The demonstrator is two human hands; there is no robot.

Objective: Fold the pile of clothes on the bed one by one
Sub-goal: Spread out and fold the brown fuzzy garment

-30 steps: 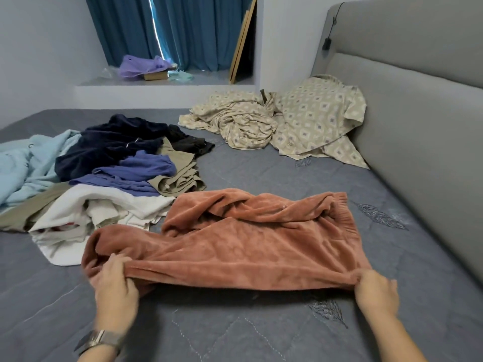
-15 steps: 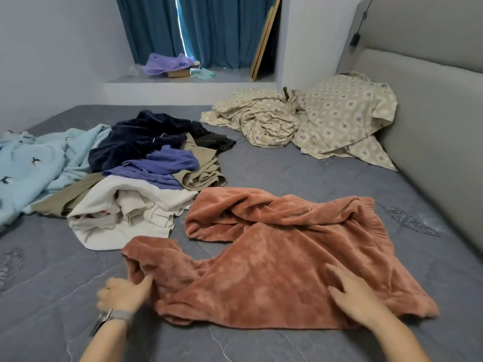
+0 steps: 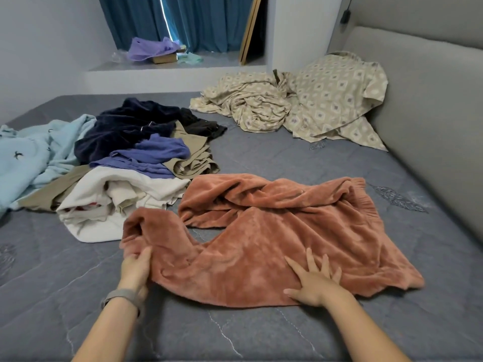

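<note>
**Rust fleece garment spread on bed, both hands on it**

The rust fleece garment (image 3: 261,246) lies on the grey quilted bed cover (image 3: 261,158), in the near middle of the bed, partly flattened and bunched along its far edge. The left hand (image 3: 136,267) grips the garment's near-left corner, thumb on top and the other fingers tucked under the cloth (not visible). A grey wristband (image 3: 122,299) sits on that wrist. The right hand (image 3: 313,280) rests flat on the garment's near-right area, fingers straight and spread apart, palm down.

Just left of the garment, touching its far-left edge, lies the pile of clothes (image 3: 125,163): a white piece (image 3: 104,205) nearest, then purple, khaki, dark navy and black pieces heaped behind it. A light blue blanket (image 3: 34,155) adjoins the pile at the far left.

At the far right corner, a patterned beige sheet and pillow (image 3: 313,100) lie crumpled against the grey padded headboard (image 3: 431,113), well apart from the garment. Beyond the bed, a window ledge (image 3: 167,66) carries a lilac cloth (image 3: 149,49) below teal curtains (image 3: 203,19).
</note>
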